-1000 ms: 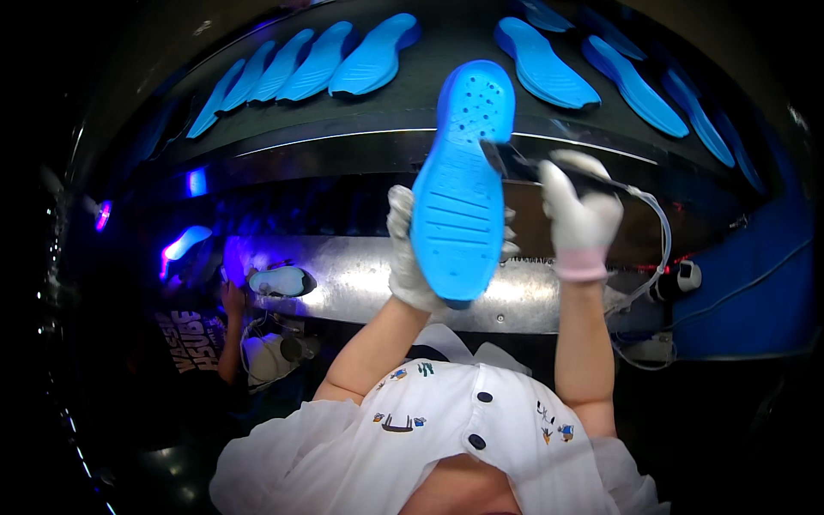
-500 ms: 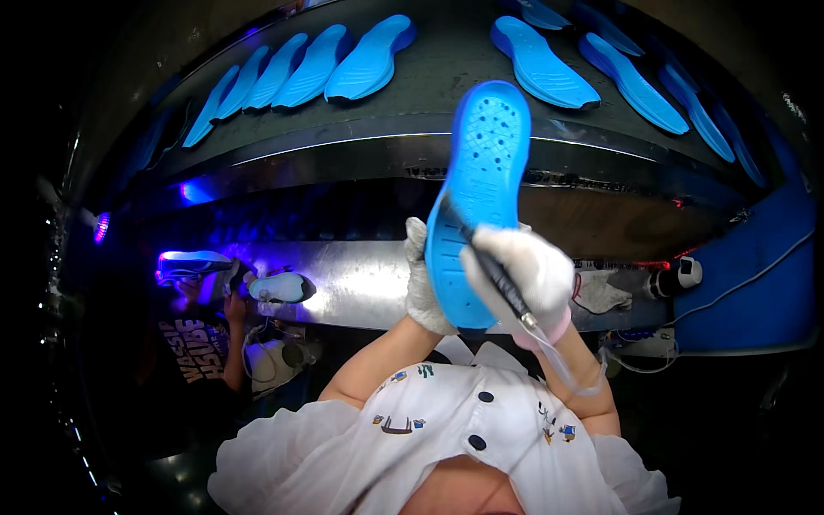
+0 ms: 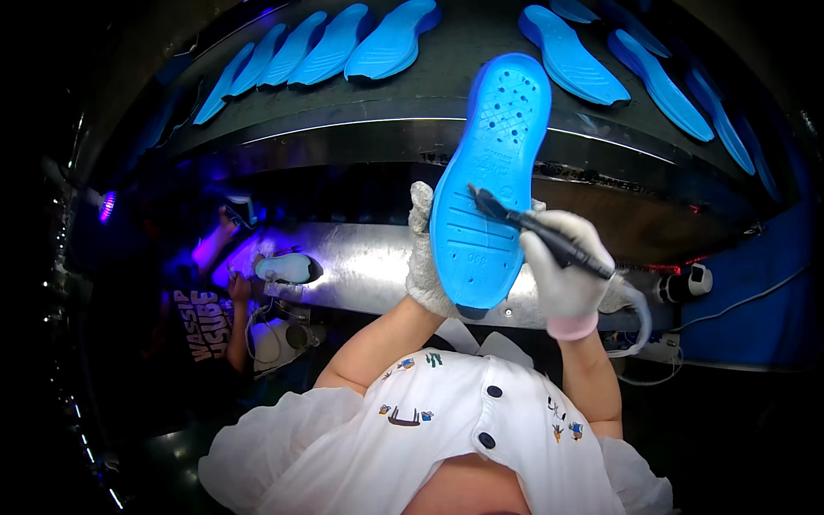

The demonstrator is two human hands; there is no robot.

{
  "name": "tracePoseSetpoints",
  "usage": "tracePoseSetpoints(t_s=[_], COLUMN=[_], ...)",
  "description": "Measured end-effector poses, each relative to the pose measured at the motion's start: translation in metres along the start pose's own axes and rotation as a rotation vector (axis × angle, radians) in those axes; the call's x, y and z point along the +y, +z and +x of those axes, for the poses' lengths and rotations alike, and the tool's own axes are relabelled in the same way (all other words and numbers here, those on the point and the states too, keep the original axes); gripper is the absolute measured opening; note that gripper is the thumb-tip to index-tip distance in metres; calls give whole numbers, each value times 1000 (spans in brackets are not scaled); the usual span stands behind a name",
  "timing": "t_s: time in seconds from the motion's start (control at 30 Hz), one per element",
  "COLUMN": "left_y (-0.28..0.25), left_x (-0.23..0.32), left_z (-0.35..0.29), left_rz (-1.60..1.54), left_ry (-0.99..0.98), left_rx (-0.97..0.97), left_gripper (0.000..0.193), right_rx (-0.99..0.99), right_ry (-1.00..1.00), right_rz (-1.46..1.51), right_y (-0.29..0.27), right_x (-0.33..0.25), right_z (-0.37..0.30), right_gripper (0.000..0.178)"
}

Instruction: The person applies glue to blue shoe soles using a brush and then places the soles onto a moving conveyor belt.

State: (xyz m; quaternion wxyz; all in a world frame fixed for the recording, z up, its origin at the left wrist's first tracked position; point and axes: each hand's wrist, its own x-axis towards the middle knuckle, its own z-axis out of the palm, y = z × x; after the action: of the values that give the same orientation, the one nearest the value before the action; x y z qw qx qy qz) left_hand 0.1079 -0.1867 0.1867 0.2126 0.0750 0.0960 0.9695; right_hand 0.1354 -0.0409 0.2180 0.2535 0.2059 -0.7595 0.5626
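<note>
A bright blue shoe sole (image 3: 482,245) is held up with its heel end, dotted with small holes, pointing away from me. My left hand (image 3: 426,262), in a whitish glove, is closed around it from the left and behind; most of those fingers are hidden. My right hand (image 3: 573,270), gloved in white with a pink cuff, grips a black-handled brush (image 3: 558,244). Its dark tip lies over the ribbed middle of the sole. From the brush's rear end a clear hose (image 3: 640,318) curves down past my right wrist.
Blue soles (image 3: 386,41) lie in a slanted row on the dark belt (image 3: 476,30) ahead, with more soles (image 3: 577,62) at the right. Below runs a metal shelf (image 3: 365,257) bearing a pale sole (image 3: 290,268). Another person (image 3: 210,322) works at the left under violet light. A white cylindrical object (image 3: 687,283) is at right.
The brush tip has moved inward from the sole's left edge, and my right hand has shifted right. The sole sits slightly higher and further right in view. The other person's hand has risen.
</note>
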Motion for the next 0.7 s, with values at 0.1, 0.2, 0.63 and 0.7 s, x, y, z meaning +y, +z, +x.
tracePoseSetpoints(t_s=[0.1, 0.2, 0.63, 0.7], left_y=[-16, -5, -20, -17], left_x=[12, 20, 64, 69], left_z=[10, 13, 22, 25], left_rz=[-89, -17, 168, 235], left_ry=[-93, -88, -291, -235], left_rx=[-195, -166, 61, 125], left_gripper=[115, 113, 78, 68], right_rx=[-180, -218, -253, -614], right_ry=[-450, -163, -184, -337], right_rz=[-265, 63, -2, -250], right_y=[4, 6, 4, -4], right_x=[-16, -31, 1, -16], right_z=[-14, -21, -8, -12], right_gripper=[30, 25, 27, 27])
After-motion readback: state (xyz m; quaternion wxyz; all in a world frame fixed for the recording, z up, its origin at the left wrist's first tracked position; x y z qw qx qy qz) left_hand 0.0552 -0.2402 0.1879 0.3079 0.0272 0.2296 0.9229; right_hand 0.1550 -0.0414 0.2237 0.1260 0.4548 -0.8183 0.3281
